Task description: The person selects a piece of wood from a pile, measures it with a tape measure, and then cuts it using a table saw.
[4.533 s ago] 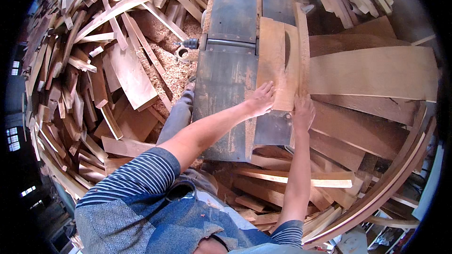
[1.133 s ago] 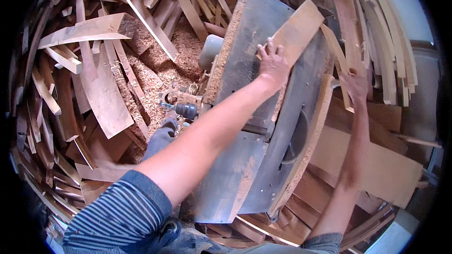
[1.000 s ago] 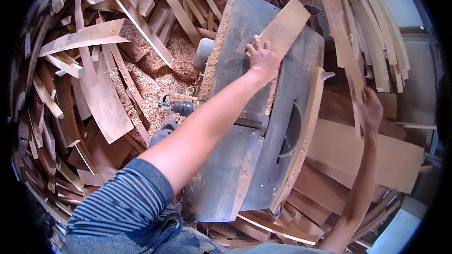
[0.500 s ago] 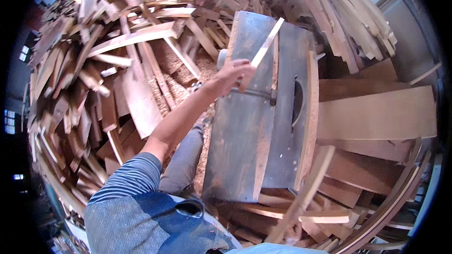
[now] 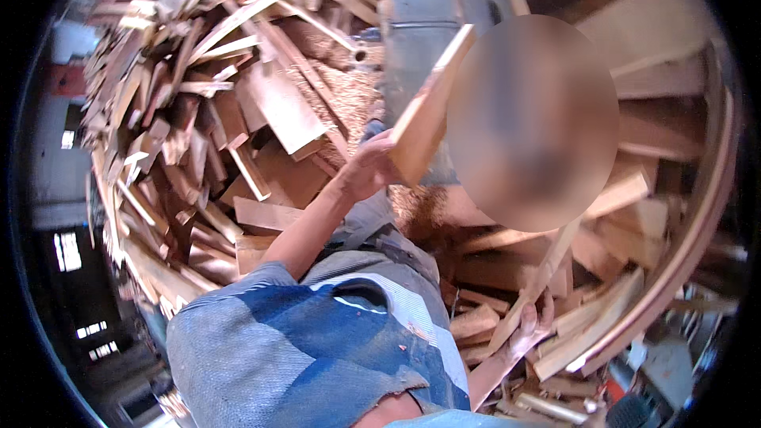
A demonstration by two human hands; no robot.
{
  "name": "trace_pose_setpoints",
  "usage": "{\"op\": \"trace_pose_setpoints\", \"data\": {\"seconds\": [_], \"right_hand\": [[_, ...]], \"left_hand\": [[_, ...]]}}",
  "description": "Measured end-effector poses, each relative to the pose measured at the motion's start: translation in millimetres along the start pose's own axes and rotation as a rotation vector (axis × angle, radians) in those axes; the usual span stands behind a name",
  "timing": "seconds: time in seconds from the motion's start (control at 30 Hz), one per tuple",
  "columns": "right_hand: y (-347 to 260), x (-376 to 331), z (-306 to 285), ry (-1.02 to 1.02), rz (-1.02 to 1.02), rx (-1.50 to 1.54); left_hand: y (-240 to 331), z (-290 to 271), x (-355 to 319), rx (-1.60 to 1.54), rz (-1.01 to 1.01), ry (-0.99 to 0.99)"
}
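My left hand (image 5: 369, 168) is closed on the near end of a short wooden board (image 5: 430, 115), which tilts up and away in front of me. Behind the board lies a grey metal machine table (image 5: 420, 51). At the lower right, my right hand (image 5: 533, 326) has its fingers around a long, narrow wooden strip (image 5: 548, 269), held at a slant. The strip's far end runs up to a blurred oval patch, which hides part of the table and whatever is there.
A high, loose heap of wood offcuts (image 5: 178, 139) fills the left side. Wood shavings (image 5: 357, 95) cover the ground between heap and machine table. Wide boards (image 5: 662, 127) are stacked at the right, beside a long curved plank (image 5: 697, 254). More short pieces (image 5: 476, 321) lie near my right hand.
The view has swung down and to the right. My left hand has drawn the board back off the middle of the metal table, toward me. My right hand still holds the strip.
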State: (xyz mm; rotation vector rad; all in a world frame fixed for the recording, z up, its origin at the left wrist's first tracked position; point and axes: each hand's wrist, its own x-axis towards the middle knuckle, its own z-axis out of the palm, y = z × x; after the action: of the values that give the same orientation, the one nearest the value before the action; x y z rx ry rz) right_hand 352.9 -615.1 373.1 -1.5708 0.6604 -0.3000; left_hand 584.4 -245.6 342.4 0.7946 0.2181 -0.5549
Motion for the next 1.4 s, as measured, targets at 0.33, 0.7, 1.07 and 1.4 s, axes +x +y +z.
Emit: {"op": "trace_pose_setpoints", "data": {"seconds": [0.33,0.7,1.07,1.4], "right_hand": [[19.9,-44.8,-57.0,0.415,-0.011,-0.017],[5.2,-31.0,-94.4,0.712,0.006,-0.658],[40.6,-20.3,-207.3,0.499,-0.165,-1.196],[68.5,5.4,-222.5,0.574,-0.163,-1.267]], "left_hand": [[-54.0,-3.9,-20.7,0.120,-0.129,-0.025],[-46.3,28.8,-21.3,0.094,-0.151,0.030],[-41.9,22.8,-18.3,-0.124,-0.182,-0.083],[-34.3,17.2,-26.1,-0.338,-0.177,-0.054]]}}
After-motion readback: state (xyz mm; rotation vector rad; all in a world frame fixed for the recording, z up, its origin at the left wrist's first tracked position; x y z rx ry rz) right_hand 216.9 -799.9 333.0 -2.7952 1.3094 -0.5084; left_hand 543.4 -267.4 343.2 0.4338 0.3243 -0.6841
